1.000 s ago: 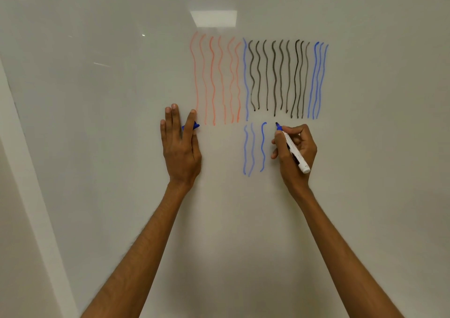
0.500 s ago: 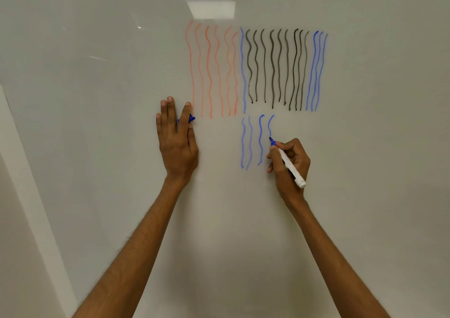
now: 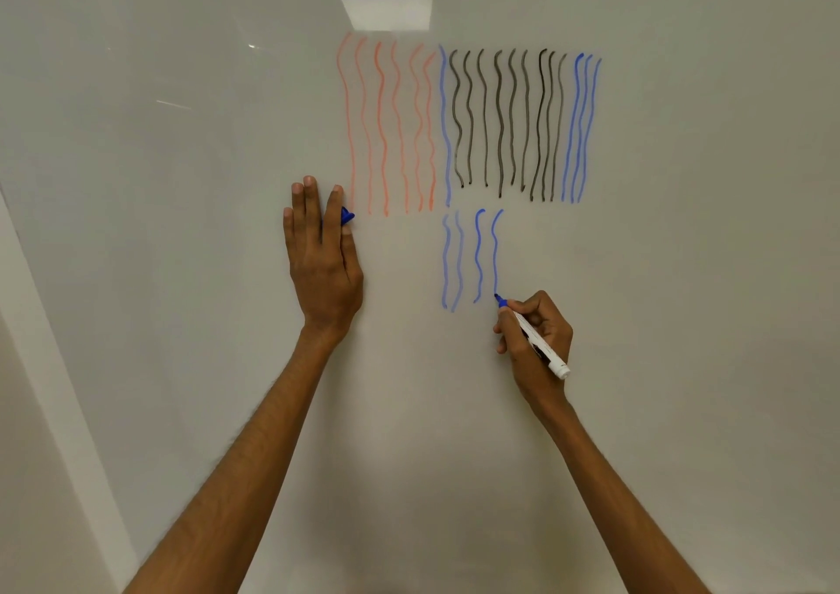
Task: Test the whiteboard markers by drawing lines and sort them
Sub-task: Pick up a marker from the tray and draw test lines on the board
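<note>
My right hand (image 3: 536,343) grips a white-barrelled blue marker (image 3: 541,343), its tip touching the whiteboard (image 3: 682,275) at the bottom end of a fresh wavy blue line (image 3: 495,252). Three other short blue lines (image 3: 459,261) run to its left. Above them stand rows of wavy orange lines (image 3: 386,129), black lines (image 3: 504,125) and blue lines (image 3: 579,129). My left hand (image 3: 320,257) lies flat against the board with fingers straight, pinching the marker's blue cap (image 3: 347,217) between thumb and forefinger.
The board's pale left edge (image 3: 50,366) runs diagonally down the left side, with wall beyond it. A ceiling light reflection (image 3: 386,12) shines at the top of the board.
My right hand has drawn the fourth short blue line downward, from its top to its bottom end. My left hand has stayed pressed on the board with the cap.
</note>
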